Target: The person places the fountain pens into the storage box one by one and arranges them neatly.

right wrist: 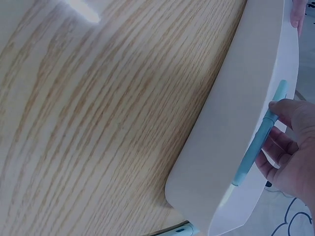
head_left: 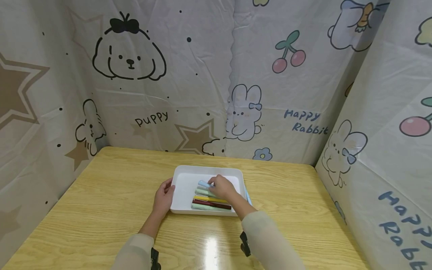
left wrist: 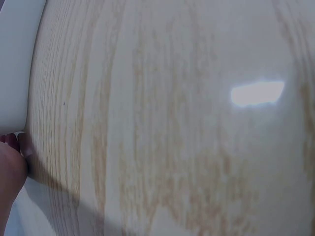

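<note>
A white tray stands on the table. My left hand grips its left side, thumb at the rim. In the right wrist view, some of that hand's fingertips show at the far rim. Over the tray my right hand pinches a light blue pen between thumb and fingers. Below it in the tray lie a yellow pen, a dark red pen, a pale green pen along the near side and another pale green one, partly hidden by the right hand.
Another blue pen lies on the table just outside the tray's right side. The wooden table is bounded at the back and sides by printed cloth. A light reflection shines on the table's front part.
</note>
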{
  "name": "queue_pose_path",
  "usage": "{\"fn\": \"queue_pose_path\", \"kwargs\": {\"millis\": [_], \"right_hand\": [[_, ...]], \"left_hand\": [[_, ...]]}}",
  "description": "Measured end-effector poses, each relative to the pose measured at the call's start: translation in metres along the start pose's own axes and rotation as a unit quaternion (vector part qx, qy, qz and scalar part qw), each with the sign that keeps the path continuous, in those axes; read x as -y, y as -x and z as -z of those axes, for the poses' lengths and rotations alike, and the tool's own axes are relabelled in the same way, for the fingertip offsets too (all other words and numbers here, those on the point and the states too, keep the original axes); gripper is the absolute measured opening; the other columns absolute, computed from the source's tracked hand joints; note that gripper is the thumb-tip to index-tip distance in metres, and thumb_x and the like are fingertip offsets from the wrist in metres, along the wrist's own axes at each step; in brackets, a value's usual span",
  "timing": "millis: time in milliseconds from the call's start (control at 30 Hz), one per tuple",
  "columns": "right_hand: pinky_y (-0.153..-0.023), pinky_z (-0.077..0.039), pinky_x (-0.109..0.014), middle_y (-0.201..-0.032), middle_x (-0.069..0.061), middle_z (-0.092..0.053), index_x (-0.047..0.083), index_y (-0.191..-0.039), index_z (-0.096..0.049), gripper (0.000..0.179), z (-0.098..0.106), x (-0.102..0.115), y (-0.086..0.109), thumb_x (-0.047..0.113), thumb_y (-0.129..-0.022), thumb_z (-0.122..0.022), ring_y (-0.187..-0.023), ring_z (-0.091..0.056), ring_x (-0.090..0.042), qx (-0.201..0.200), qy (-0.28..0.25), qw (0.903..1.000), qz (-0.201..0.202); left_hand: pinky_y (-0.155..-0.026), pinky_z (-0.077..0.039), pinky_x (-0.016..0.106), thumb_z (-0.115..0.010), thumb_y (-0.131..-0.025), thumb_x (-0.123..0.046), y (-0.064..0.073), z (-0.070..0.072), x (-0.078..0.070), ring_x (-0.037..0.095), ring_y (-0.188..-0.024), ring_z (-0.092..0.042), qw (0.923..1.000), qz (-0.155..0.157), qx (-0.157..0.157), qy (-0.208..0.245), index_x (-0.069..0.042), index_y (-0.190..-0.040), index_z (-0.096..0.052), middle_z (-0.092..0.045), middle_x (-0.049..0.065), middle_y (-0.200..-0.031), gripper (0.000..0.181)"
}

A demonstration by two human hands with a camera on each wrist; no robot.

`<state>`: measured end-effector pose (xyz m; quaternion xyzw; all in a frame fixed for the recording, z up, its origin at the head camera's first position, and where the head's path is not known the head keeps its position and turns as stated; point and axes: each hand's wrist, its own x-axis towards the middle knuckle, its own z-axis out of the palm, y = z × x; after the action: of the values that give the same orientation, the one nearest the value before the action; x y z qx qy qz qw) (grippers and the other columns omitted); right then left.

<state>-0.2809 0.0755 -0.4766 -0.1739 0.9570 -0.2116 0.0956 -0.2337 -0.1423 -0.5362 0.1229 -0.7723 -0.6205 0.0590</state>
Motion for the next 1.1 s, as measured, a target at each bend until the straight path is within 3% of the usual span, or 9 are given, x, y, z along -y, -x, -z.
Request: {"fn": "queue_pose_path", "kwargs": {"millis": [467,1100], "right_hand": [[-0.068,-0.044,-0.029,-0.088,-0.004,-0.057,0.009,-0.107,-0.069,0.022,-0.004,0.000,-0.002,0.016,-0.088,-0.061,-0.072,-0.050,-0.013,0.003,0.001,1.0000,0.002],[-0.079,-0.048,-0.037,-0.101,-0.007,-0.062,0.010,-0.110,-0.069,0.023,-0.013,0.000,-0.002,0.017,-0.091,-0.057,-0.088,-0.057,-0.018,0.003,0.013,0.9999,-0.001]], "left_hand": [[-0.096,-0.041,0.041,-0.042,-0.100,-0.018,-0.002,-0.001,0.001,0.028,-0.117,-0.048,1.0000,-0.001,0.003,0.001,-0.008,-0.138,-0.042,-0.047,0.017,-0.136,0.040],[-0.094,-0.042,0.040,-0.043,-0.100,-0.017,-0.001,-0.001,0.002,0.028,-0.115,-0.049,1.0000,-0.004,-0.004,0.000,-0.007,-0.137,-0.044,-0.049,0.017,-0.134,0.039]]}}
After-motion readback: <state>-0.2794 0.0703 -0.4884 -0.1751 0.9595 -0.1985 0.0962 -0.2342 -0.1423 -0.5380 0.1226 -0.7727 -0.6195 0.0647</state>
